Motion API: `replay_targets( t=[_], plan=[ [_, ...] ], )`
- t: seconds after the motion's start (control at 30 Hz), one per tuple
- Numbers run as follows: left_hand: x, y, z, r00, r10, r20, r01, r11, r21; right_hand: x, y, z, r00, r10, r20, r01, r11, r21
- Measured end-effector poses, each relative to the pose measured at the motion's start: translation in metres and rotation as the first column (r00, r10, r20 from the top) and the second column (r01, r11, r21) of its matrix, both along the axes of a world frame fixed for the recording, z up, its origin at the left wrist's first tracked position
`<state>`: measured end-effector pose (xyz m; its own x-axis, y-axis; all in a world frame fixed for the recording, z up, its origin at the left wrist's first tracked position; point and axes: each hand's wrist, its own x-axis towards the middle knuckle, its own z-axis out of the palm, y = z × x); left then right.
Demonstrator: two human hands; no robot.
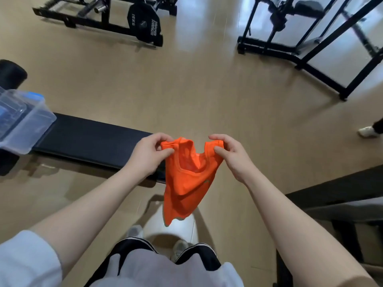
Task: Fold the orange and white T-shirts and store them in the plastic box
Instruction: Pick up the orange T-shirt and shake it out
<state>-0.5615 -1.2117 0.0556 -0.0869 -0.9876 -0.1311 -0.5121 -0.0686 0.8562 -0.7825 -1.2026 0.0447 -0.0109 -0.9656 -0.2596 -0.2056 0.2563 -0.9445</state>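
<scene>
An orange T-shirt point(186, 181) hangs in the air in front of me, neck opening facing me. My left hand point(148, 156) pinches its left shoulder and my right hand point(232, 156) pinches its right shoulder. The shirt's lower part dangles over a white garment point(172, 226) lying on the floor by my feet; whether this is the white T-shirt I cannot tell. A clear plastic box point(24, 121) with a blue latch sits on the left end of a black padded bench point(93, 139), well to the left of my hands.
Black gym machines stand at the back: one with a 15 kg plate point(143, 23), and a frame point(310, 48) at the right. Someone's white shoe point(369, 131) shows at the right edge. Dark equipment point(335, 204) stands close on my right. Tan floor lies between.
</scene>
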Motion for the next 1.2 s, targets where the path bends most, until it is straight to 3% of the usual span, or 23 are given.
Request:
replay_targets(
  t=[0.13, 0.2, 0.27, 0.43, 0.57, 0.8, 0.9, 1.0, 1.2],
  plan=[
    [-0.007, 0.003, -0.008, 0.912, -0.11, 0.394, 0.133, 0.991, -0.03, -0.024, 0.002, -0.017, 0.966, -0.042, -0.253, 0.008, 0.991, -0.134],
    [-0.011, 0.003, -0.014, 0.876, -0.133, 0.464, 0.156, 0.988, -0.012, -0.035, -0.001, -0.029, 0.882, -0.078, -0.465, 0.023, 0.992, -0.123],
    [-0.013, -0.001, -0.018, 0.876, -0.155, 0.457, 0.19, 0.981, -0.032, -0.041, -0.004, -0.04, 0.819, -0.11, -0.563, 0.063, 0.993, -0.102],
    [-0.004, -0.001, -0.014, 0.929, -0.273, 0.249, 0.281, 0.96, 0.005, -0.035, -0.043, -0.055, 0.872, -0.244, -0.424, 0.221, 0.97, -0.105],
    [0.025, -0.014, -0.015, 0.981, -0.067, 0.181, 0.084, 0.993, -0.087, -0.003, -0.099, -0.05, 0.912, -0.257, -0.319, 0.212, 0.963, -0.168],
    [0.128, -0.067, -0.054, 0.913, 0.349, 0.213, -0.357, 0.934, 0.0, 0.136, -0.207, -0.066, 0.914, 0.053, -0.402, -0.156, 0.961, -0.229],
    [0.192, -0.095, -0.086, 0.882, 0.379, 0.279, -0.422, 0.9, 0.111, 0.213, -0.253, -0.094, 0.892, 0.149, -0.427, -0.263, 0.939, -0.222],
    [0.263, -0.13, -0.124, 0.846, 0.457, 0.275, -0.502, 0.856, 0.124, 0.299, -0.306, -0.13, 0.855, 0.234, -0.462, -0.355, 0.915, -0.194],
    [0.4, -0.2, -0.206, 0.761, 0.585, 0.28, -0.647, 0.715, 0.264, 0.465, -0.394, -0.226, 0.769, 0.431, -0.472, -0.5, 0.866, -0.025]
  ],
)
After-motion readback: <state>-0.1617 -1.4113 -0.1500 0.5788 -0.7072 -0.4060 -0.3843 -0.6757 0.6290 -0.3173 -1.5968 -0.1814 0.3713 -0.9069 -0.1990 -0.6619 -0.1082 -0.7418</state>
